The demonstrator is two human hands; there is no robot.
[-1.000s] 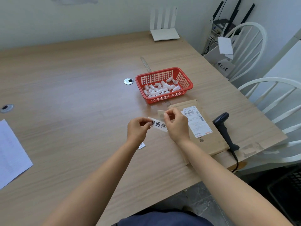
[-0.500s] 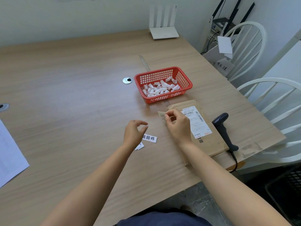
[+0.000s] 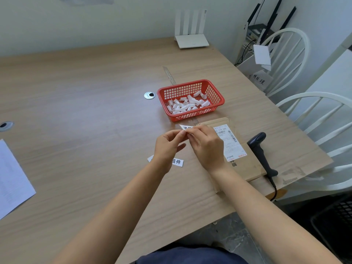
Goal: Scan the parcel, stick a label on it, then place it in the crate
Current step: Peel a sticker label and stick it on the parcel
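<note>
The parcel [image 3: 245, 161] is a flat brown cardboard envelope with a white shipping sticker [image 3: 231, 141], lying near the table's right edge. My left hand [image 3: 167, 147] and my right hand [image 3: 207, 147] meet just left of it. Together they pinch a small white label [image 3: 185, 128] with black characters, held above the parcel's left end. A second printed label strip [image 3: 177, 161] lies flat on the table, partly under my left hand. A black handheld scanner [image 3: 261, 149] rests beside the parcel's right side. A dark mesh crate [image 3: 337, 220] stands on the floor at the lower right.
A red plastic basket [image 3: 215, 92] with several curled white paper scraps sits just behind the parcel. A white router [image 3: 191, 41] stands at the far edge, a paper sheet [image 3: 11, 180] lies at the left, and white chairs [image 3: 312, 98] stand to the right.
My left hand let one label strip drop onto the table, then moved right to join my right hand. Both now pinch another label by the parcel.
</note>
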